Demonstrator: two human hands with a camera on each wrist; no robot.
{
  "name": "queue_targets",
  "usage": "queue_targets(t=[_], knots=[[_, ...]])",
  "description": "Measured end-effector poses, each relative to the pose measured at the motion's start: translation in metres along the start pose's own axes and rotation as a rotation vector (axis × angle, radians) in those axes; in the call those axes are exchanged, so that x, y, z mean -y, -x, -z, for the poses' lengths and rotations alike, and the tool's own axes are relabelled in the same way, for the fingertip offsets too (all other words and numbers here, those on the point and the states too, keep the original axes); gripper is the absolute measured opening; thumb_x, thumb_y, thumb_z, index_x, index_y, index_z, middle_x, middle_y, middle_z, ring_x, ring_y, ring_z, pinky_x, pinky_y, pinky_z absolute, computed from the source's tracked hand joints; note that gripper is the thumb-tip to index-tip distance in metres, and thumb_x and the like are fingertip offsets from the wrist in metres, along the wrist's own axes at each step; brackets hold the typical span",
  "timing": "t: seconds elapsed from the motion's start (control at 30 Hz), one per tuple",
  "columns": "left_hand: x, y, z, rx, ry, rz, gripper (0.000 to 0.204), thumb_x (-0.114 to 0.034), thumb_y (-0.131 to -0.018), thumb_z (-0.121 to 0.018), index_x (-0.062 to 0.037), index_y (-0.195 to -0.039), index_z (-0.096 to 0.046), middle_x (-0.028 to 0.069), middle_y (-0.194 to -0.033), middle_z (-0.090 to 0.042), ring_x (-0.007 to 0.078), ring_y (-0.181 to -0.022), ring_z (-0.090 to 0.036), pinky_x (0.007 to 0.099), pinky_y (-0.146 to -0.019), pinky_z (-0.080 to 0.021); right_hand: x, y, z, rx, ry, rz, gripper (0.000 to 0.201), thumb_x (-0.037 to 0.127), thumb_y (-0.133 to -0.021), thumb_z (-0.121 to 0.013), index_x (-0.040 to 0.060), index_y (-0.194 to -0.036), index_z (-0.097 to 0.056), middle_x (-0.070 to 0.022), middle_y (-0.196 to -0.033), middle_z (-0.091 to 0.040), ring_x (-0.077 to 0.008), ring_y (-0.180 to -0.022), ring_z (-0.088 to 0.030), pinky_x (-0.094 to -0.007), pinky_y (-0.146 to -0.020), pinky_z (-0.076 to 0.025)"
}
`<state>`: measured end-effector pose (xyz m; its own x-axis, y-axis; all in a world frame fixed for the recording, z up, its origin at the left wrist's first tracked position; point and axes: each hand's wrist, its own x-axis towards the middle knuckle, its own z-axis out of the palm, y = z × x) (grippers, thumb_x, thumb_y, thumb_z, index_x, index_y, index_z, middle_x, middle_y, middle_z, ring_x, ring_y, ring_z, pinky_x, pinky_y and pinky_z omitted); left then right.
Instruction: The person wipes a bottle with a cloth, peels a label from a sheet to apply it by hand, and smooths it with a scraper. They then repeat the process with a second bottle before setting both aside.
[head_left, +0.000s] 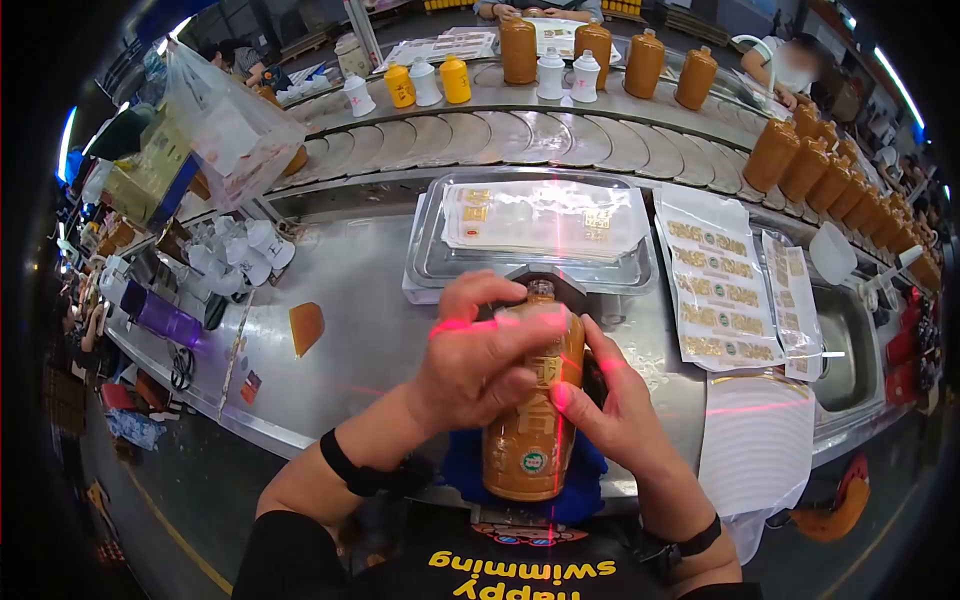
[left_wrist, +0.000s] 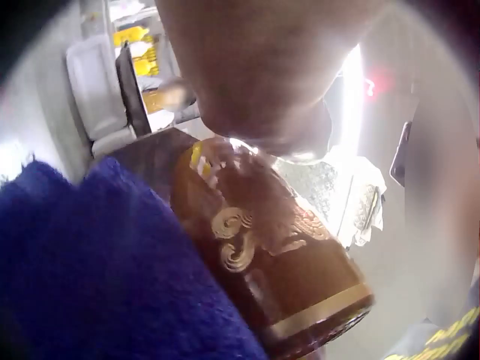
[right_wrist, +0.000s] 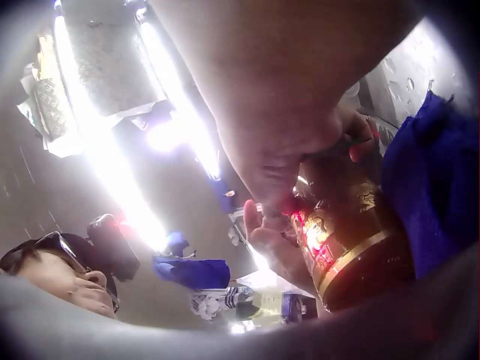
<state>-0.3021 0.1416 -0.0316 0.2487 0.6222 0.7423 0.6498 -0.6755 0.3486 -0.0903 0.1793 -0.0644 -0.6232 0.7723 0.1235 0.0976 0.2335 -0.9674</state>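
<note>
A brown bottle with raised gold characters and a small green-and-white round mark leans on a blue cloth at the counter's front edge. Its clear glass neck points away from me. My right hand holds the bottle's right side, thumb on the front. Across the upper front, my left hand lays a straight finger over the shoulder, covering part of it. The left wrist view shows the bottle tilted beside the blue cloth, gold swirls on its side. In the right wrist view red light falls on the bottle.
Behind the bottle stands a clear tray with label sheets. More gold label sheets lie right, near a sink. White cups and a purple bottle are left. A conveyor runs behind, with brown bottles alongside.
</note>
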Motion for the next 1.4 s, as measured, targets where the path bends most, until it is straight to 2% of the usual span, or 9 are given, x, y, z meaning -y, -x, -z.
queue_targets(t=[0.1, 0.47, 0.73, 0.83, 0.93, 1.0, 1.13, 1.27, 1.4], knots=[[-0.005, 0.003, 0.003, 0.113, -0.198, -0.112, 0.043, -0.044, -0.091, -0.056, -0.0151, -0.122, -0.064, 0.0007, -0.101, -0.070, 0.0257, -0.112, -0.055, 0.0492, -0.105, -0.032, -0.001, -0.001, 0.001, 0.010, -0.014, 0.004, 0.084, 0.036, -0.087, -0.069, -0.0131, -0.141, -0.027, -0.0289, -0.141, -0.039, -0.0346, -0.134, -0.039, -0.0384, -0.110, -0.032], [-0.012, 0.014, 0.010, 0.171, -0.315, -0.193, 0.038, -0.040, -0.090, -0.059, -0.0176, -0.120, -0.066, -0.0028, -0.105, -0.069, 0.0201, -0.110, -0.051, 0.0446, -0.102, -0.035, 0.016, -0.020, 0.032, -0.149, 0.140, 0.136, 0.061, 0.024, -0.089, -0.068, -0.0048, -0.137, -0.044, -0.0197, -0.122, -0.058, -0.0243, -0.111, -0.057, -0.0329, -0.094, -0.045], [-0.007, 0.017, 0.004, 0.134, -0.279, -0.178, 0.035, -0.038, -0.091, -0.058, -0.0182, -0.119, -0.066, -0.0040, -0.108, -0.068, 0.0194, -0.104, -0.049, 0.0425, -0.096, -0.038, 0.008, -0.047, 0.022, -0.050, -0.048, -0.036, 0.051, 0.020, -0.089, -0.069, 0.0015, -0.134, -0.050, -0.0095, -0.117, -0.060, -0.0158, -0.108, -0.055, -0.0301, -0.095, -0.045], [-0.005, 0.018, 0.003, 0.122, -0.257, -0.171, 0.035, -0.038, -0.092, -0.058, -0.0179, -0.118, -0.066, -0.0042, -0.108, -0.068, 0.0192, -0.104, -0.049, 0.0422, -0.094, -0.039, -0.005, -0.049, 0.021, -0.100, 0.176, 0.193, 0.047, 0.015, -0.088, -0.069, 0.0037, -0.132, -0.053, -0.0083, -0.113, -0.062, -0.0148, -0.104, -0.057, -0.0283, -0.092, -0.046], [-0.005, 0.018, 0.003, 0.116, -0.252, -0.168, 0.034, -0.038, -0.091, -0.058, -0.0176, -0.118, -0.067, -0.0044, -0.107, -0.068, 0.0190, -0.105, -0.049, 0.0421, -0.093, -0.039, 0.011, -0.046, 0.030, -0.138, 0.025, -0.055, 0.048, 0.015, -0.085, -0.070, 0.0011, -0.128, -0.055, -0.0158, -0.111, -0.065, -0.0230, -0.102, -0.062, -0.0321, -0.089, -0.049], [-0.007, 0.017, 0.005, 0.112, -0.265, -0.176, 0.034, -0.038, -0.091, -0.059, -0.0172, -0.118, -0.067, -0.0045, -0.104, -0.068, 0.0190, -0.105, -0.050, 0.0418, -0.092, -0.039, 0.017, -0.054, 0.034, -0.330, 0.134, 0.264, 0.038, 0.010, -0.083, -0.067, 0.0003, -0.118, -0.057, -0.0163, -0.100, -0.068, -0.0268, -0.091, -0.067, -0.0326, -0.083, -0.051], [-0.010, 0.019, 0.009, 0.160, -0.254, -0.236, 0.036, -0.038, -0.090, -0.061, -0.0159, -0.118, -0.067, -0.0034, -0.099, -0.068, 0.0187, -0.105, -0.050, 0.0409, -0.090, -0.039, 0.075, -0.064, 0.046, 0.187, 0.282, 0.092, 0.018, 0.001, -0.085, -0.063, 0.0008, -0.103, -0.058, -0.0085, -0.095, -0.067, -0.0167, -0.078, -0.065, -0.0293, -0.069, -0.053], [-0.008, 0.022, 0.013, 0.113, -0.092, -0.091, 0.036, -0.036, -0.092, -0.060, -0.0115, -0.117, -0.066, 0.0000, -0.099, -0.068, 0.0213, -0.103, -0.050, 0.0406, -0.090, -0.040, 0.056, -0.074, 0.039, -0.206, 0.671, 0.556, 0.025, 0.005, -0.074, -0.069, 0.0059, -0.098, -0.062, -0.0140, -0.081, -0.061, -0.0312, -0.079, -0.061, -0.0394, -0.070, -0.049], [-0.006, 0.038, 0.011, -0.124, 0.175, 0.228, 0.035, -0.032, -0.096, -0.054, -0.0058, -0.118, -0.061, 0.0050, -0.104, -0.068, 0.0257, -0.101, -0.049, 0.0394, -0.091, -0.040, 0.053, -0.034, 0.016, -0.069, 0.791, 0.906, 0.029, 0.007, -0.066, -0.072, 0.0136, -0.094, -0.066, -0.0036, -0.083, -0.051, -0.0222, -0.074, -0.051, -0.0351, -0.067, -0.039]])
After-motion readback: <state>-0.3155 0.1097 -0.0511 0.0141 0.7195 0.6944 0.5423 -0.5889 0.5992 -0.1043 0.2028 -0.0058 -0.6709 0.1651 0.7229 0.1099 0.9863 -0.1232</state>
